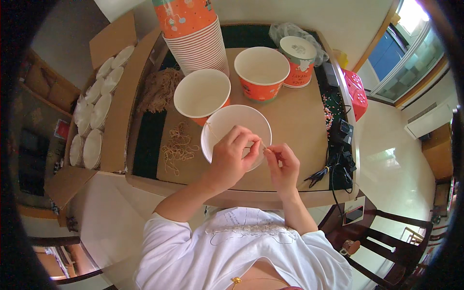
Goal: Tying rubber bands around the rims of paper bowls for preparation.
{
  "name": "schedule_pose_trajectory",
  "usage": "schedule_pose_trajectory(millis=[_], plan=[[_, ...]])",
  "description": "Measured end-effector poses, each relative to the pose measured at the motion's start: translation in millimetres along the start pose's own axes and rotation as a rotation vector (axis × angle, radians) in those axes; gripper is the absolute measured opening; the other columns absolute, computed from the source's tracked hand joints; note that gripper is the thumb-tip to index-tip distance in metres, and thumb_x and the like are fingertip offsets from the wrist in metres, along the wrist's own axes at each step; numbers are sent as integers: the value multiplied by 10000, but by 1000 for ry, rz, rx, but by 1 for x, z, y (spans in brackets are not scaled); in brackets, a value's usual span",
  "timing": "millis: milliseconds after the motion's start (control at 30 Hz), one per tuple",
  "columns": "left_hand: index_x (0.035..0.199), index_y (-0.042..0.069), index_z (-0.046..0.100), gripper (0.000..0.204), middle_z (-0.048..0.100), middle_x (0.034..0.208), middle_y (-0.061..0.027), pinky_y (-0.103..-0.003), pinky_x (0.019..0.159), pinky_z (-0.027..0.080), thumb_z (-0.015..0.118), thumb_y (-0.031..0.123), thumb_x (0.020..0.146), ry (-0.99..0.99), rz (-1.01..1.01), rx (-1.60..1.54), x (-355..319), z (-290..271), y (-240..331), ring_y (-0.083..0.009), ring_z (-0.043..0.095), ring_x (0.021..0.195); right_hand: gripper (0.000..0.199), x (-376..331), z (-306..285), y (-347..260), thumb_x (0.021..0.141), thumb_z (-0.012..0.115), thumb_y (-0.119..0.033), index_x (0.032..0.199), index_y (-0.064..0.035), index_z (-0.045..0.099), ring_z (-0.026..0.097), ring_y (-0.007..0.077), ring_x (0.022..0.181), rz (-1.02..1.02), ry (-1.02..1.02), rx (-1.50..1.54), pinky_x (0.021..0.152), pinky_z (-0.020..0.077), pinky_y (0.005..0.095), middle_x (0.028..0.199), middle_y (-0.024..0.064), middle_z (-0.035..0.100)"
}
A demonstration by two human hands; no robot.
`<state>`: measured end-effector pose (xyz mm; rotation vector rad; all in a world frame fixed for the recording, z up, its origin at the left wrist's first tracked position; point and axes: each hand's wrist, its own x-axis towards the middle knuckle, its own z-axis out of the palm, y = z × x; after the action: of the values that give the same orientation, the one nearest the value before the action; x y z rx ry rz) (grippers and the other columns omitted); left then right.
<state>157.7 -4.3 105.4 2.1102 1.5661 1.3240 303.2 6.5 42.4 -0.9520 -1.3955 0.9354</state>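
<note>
My left hand grips the near rim of a white paper bowl lid or cup and pinches a thin tan rubber band stretched across it. My right hand pinches the other end of the band at the bowl's right edge. Two open orange paper cups stand just behind the bowl on the brown tabletop.
A tall stack of orange cups stands at the back left. Loose rubber bands lie left of the bowl. A lidded cup sits back right. A cardboard box of white lids is at the left; black cables at the right.
</note>
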Motion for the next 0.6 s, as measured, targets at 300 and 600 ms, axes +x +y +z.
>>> schedule_pose_trajectory(millis=[300, 600], plan=[[907, 31, 619, 120, 588, 786, -48, -259, 506, 410, 678, 56, 806, -137, -165, -288, 0, 3, -8, -115, 492, 563, 41, 1, 0, -6, 828, 647, 3, 826, 0, 606, 482, 79, 597, -1, -19, 0, 522, 386, 219, 710, 33, 539], [832, 16, 609, 65, 572, 756, -62, -268, 516, 427, 662, 51, 820, -22, -176, -319, -3, 12, -7, -126, 538, 584, 50, 1, -1, -4, 829, 645, 17, 858, -4, 609, 509, 83, 615, -40, -49, -14, 544, 411, 221, 724, 37, 568]])
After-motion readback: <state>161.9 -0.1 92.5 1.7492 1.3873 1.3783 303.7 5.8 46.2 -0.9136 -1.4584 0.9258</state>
